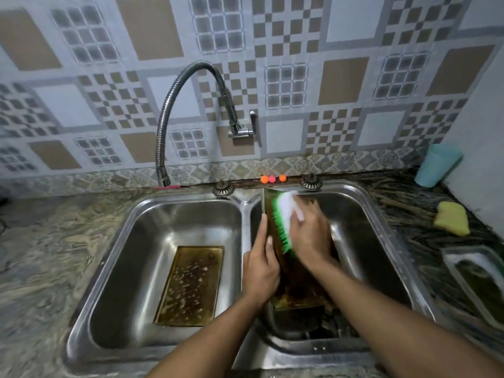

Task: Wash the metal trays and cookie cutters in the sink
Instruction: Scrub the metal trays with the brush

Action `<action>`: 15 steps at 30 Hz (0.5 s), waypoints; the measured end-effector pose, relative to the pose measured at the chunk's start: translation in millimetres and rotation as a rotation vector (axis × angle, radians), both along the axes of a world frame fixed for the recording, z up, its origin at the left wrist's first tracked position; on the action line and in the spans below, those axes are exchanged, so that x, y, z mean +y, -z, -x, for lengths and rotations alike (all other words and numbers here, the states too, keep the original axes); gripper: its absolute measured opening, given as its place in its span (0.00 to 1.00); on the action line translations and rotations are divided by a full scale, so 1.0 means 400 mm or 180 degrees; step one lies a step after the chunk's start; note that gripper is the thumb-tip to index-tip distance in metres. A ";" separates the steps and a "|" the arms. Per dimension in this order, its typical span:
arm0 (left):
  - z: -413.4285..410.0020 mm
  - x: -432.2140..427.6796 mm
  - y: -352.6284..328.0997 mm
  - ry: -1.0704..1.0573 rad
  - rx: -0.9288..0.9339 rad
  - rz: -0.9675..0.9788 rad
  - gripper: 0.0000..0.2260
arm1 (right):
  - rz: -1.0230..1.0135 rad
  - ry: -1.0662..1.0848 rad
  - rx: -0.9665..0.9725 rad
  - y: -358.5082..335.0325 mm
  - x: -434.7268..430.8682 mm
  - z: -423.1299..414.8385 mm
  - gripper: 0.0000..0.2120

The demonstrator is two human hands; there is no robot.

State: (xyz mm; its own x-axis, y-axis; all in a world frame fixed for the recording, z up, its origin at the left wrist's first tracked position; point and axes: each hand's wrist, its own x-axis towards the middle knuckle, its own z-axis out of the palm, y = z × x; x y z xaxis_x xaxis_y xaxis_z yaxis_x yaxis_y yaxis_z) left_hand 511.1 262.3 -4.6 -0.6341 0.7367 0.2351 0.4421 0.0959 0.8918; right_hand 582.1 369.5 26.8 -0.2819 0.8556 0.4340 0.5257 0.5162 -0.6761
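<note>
A stained brown metal tray (296, 290) stands tilted in the right basin of the double steel sink (245, 203). My left hand (260, 271) grips the tray's left edge, thumb along the rim. My right hand (308, 236) holds a white scrub brush with green bristles (283, 216) pressed against the tray's upper face; the brush is blurred. A second brown tray (191, 285) lies flat in the left basin, wet with droplets.
The flexible faucet (174, 105) curves over the left basin, with no water visible. A yellow sponge (451, 218), a teal cup (436, 165) and a steel container with foam (480, 279) sit on the right counter. Small orange and pink balls (272, 178) lie behind the sink.
</note>
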 end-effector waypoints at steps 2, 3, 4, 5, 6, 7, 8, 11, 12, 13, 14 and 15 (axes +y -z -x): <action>0.038 -0.014 -0.004 -0.0104 0.0006 -0.0039 0.23 | -0.0322 -0.0431 -0.0080 0.007 -0.053 0.047 0.20; 0.054 -0.027 -0.003 -0.0063 0.0025 -0.0046 0.23 | -0.0226 -0.0349 -0.0143 0.003 -0.035 0.049 0.20; 0.068 -0.040 -0.002 -0.0006 0.0033 -0.0047 0.23 | -0.0012 -0.0044 -0.0124 0.008 0.000 0.046 0.20; 0.078 -0.050 -0.003 0.0041 0.0039 -0.0046 0.23 | 0.0234 0.0277 -0.0052 0.008 0.018 0.045 0.20; 0.087 -0.054 -0.005 0.0078 0.0047 -0.0062 0.23 | 0.0308 0.0372 0.0022 0.006 0.016 0.055 0.19; 0.099 -0.052 -0.008 0.0070 0.0021 -0.0104 0.23 | 0.0175 0.0214 0.0061 0.000 -0.016 0.076 0.19; 0.115 -0.049 -0.010 0.0022 -0.0040 -0.0157 0.22 | -0.0028 -0.0150 0.0052 -0.005 -0.067 0.107 0.20; 0.169 -0.060 -0.010 -0.0116 -0.0043 -0.0063 0.22 | -0.0068 -0.0309 -0.0142 0.016 -0.099 0.132 0.22; 0.184 -0.068 -0.012 -0.0122 0.0003 -0.0027 0.22 | 0.0102 0.0025 -0.0102 0.030 -0.077 0.127 0.20; 0.198 -0.074 -0.013 -0.0119 0.0028 -0.0012 0.22 | 0.0251 0.0231 -0.0038 0.038 -0.075 0.122 0.19; 0.211 -0.076 -0.014 -0.0137 0.0042 0.0011 0.22 | 0.0193 0.0184 0.0022 0.038 -0.099 0.124 0.18; 0.225 -0.074 -0.011 -0.0191 0.0027 0.0048 0.22 | 0.0045 -0.0063 0.0039 0.038 -0.141 0.132 0.18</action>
State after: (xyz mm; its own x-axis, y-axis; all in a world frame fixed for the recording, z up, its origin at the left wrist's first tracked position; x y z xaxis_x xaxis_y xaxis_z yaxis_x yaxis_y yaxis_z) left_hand 421.0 232.8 -0.3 -0.6751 0.7010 0.2298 0.4428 0.1360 0.8863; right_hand 529.5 312.9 11.5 -0.2938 0.8560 0.4254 0.5071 0.5168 -0.6897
